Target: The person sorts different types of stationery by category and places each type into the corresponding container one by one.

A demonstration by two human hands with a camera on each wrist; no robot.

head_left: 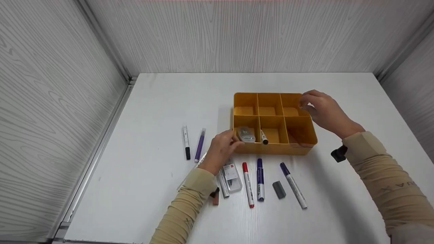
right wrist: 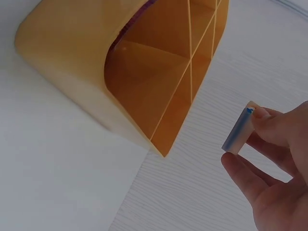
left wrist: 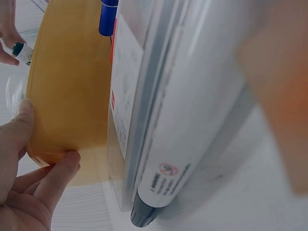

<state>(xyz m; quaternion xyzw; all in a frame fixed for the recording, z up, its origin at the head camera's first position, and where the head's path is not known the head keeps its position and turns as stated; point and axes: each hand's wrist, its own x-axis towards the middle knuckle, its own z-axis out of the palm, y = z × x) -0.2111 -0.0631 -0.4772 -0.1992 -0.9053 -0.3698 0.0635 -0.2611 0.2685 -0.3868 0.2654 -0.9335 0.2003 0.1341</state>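
A yellow organizer box [head_left: 274, 149] with several compartments stands on the table. My left hand [head_left: 221, 149] grips its front left corner, thumb at the rim and fingers against the wall in the left wrist view. A clear plastic case [head_left: 246, 134] lies in the front left compartment. In the front middle one, a dark-capped marker [head_left: 263, 137] leans on the front wall. Above the back right corner, my right hand [head_left: 323, 110] pinches a small pale block [right wrist: 238, 129] with a blue side, eraser-like, between thumb and fingers. Its exact kind is unclear.
In front of the box lie a clear labelled case [head_left: 232, 178], a red marker [head_left: 248, 184], a blue marker [head_left: 260, 179], a grey block [head_left: 279, 189] and a blue-capped marker [head_left: 294, 185]. Left are a black-capped marker [head_left: 186, 142] and a purple marker [head_left: 200, 145]. Panels surround the table.
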